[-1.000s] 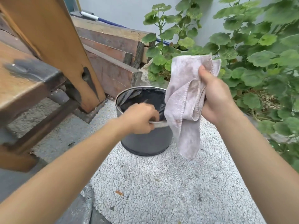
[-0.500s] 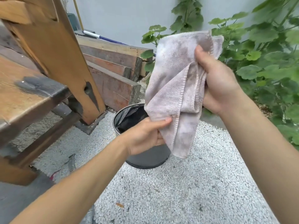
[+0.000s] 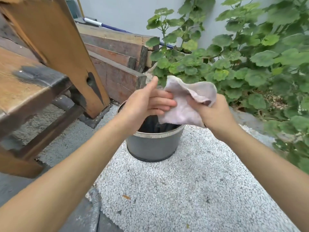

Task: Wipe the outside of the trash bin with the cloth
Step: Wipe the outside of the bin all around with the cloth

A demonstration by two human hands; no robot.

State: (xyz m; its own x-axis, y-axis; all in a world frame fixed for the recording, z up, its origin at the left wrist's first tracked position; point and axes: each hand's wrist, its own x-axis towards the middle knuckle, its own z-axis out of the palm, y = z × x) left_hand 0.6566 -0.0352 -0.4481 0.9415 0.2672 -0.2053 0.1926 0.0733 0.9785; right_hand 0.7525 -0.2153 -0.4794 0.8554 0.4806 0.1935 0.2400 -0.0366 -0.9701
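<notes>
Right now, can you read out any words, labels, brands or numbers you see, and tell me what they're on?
None: no readable text anywhere in this view.
The trash bin, the cloth and the wooden beams show no label, brand or number.

Setting: outdoor yard or garden corner of a home, beside a building.

Evidence:
- Ground: pale pebble-aggregate paving [image 3: 184,190], meeting darker grey concrete [image 3: 55,143] at left.
- Backdrop: plain light-grey exterior wall [image 3: 127,12].
- Planting: dense round-leaved green plants [image 3: 250,61], growing along the wall at right.
- Furniture: weathered wooden bench [image 3: 33,84], finish worn dark at the seat edge.
- Storage: stacked timber beams [image 3: 117,52] against the wall.
- Tools: long blue-and-white handle [image 3: 107,26] lying behind the beams.
- Refuse: grey round trash bin [image 3: 152,146] with dark liner, standing on the paving.
</notes>
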